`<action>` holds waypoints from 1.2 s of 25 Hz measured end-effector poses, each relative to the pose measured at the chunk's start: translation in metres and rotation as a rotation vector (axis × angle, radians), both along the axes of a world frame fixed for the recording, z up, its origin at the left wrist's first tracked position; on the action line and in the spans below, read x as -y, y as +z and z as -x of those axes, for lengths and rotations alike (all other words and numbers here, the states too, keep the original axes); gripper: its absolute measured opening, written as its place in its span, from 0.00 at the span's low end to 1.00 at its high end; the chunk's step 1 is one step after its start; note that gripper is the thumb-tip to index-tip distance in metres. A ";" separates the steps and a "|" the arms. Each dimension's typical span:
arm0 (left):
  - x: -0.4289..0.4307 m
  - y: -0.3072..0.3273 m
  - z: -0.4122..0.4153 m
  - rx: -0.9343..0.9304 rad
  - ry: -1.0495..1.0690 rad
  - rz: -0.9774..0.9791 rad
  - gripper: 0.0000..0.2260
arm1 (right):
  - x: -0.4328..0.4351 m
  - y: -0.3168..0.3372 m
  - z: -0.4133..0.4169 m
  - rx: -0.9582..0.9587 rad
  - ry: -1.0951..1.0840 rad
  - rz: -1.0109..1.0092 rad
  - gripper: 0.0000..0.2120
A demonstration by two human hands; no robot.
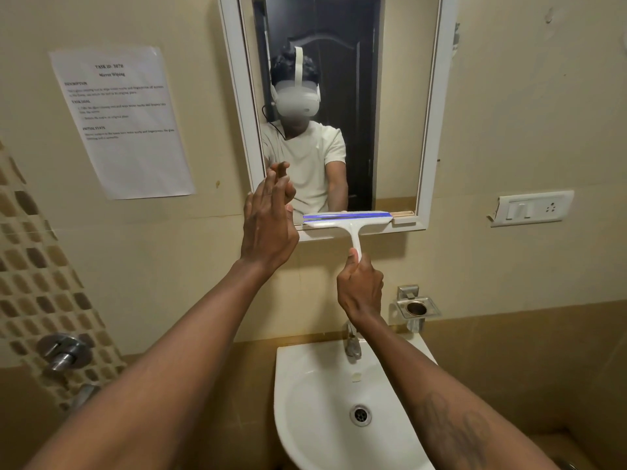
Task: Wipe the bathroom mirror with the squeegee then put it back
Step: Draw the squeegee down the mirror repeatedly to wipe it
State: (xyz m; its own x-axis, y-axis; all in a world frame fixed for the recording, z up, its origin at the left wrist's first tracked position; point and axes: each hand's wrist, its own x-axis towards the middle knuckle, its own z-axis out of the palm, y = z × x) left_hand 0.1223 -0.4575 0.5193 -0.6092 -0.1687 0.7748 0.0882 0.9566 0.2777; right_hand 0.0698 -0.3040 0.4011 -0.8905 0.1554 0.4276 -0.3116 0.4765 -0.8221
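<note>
A white-framed mirror (400,96) hangs on the cream wall above the sink. My right hand (361,288) grips the handle of a white squeegee (347,220), whose blue-edged blade lies level across the mirror's bottom edge, right of centre. My left hand (268,225) is raised flat with its fingers spread at the mirror's lower left corner; I cannot tell whether it touches the frame. It holds nothing. The glass reflects a person in a white shirt wearing a headset.
A white sink (305,401) with a chrome tap (353,344) sits directly below. A metal holder (417,308) is fixed right of the tap, a switch plate (532,208) further right. A printed sheet (125,123) is taped at left, above shower valves (64,351).
</note>
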 end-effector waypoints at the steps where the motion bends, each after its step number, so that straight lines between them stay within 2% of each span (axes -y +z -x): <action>1: 0.001 0.003 -0.002 -0.011 0.000 0.002 0.26 | 0.002 0.008 -0.001 -0.040 0.009 0.031 0.20; 6: 0.012 0.021 -0.008 -0.067 0.029 -0.010 0.25 | 0.024 0.071 0.001 -0.274 0.054 0.111 0.19; 9: 0.019 0.026 -0.012 -0.085 0.056 0.010 0.25 | 0.039 0.102 0.009 -0.303 0.022 0.087 0.22; 13: 0.031 0.027 -0.015 -0.074 0.097 0.035 0.25 | 0.055 0.110 0.015 -0.291 0.068 0.088 0.19; 20: 0.044 0.019 -0.014 -0.045 0.109 0.033 0.26 | 0.065 0.065 0.004 -0.224 0.063 0.048 0.17; 26: 0.045 0.005 -0.018 -0.010 0.106 0.022 0.26 | 0.066 -0.002 -0.016 0.017 0.051 -0.041 0.19; 30: 0.038 -0.003 -0.024 -0.002 0.085 0.013 0.25 | 0.064 -0.003 -0.024 0.068 0.041 -0.050 0.22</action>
State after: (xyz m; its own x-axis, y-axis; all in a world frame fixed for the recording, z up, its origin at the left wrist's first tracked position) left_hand 0.1463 -0.4955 0.5166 -0.5914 -0.2095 0.7787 0.0074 0.9642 0.2650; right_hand 0.0938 -0.3684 0.3981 -0.9229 0.0984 0.3723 -0.2760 0.5050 -0.8178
